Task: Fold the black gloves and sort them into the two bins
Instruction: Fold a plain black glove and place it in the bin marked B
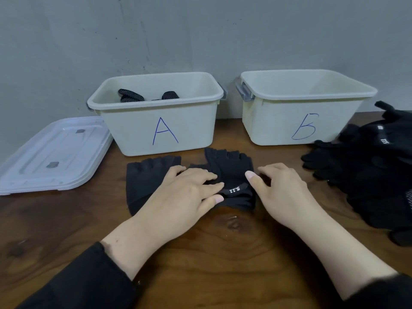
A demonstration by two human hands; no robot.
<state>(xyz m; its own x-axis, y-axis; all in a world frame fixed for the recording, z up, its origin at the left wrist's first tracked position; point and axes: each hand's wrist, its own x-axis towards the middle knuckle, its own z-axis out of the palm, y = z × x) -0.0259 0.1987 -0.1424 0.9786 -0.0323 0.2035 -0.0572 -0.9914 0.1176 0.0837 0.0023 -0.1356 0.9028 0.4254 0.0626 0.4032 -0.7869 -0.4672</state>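
Dark wooden table (223, 253) nearest. Left hand (178, 195) flat, fingers straight, pressing fingerless black gloves (231, 172), white label showing; right hand (283, 188) relaxed, thumb touching them. Glove pile (367, 172) cut off at right. Beyond: bin A (165, 121) holding dotted gloves (131, 95), bin B (298, 121) interior hidden.

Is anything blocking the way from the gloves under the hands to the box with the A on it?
Nothing visible does. The gloves lie on the table just in front of bin A, whose top is open, its lid lying off to the left.
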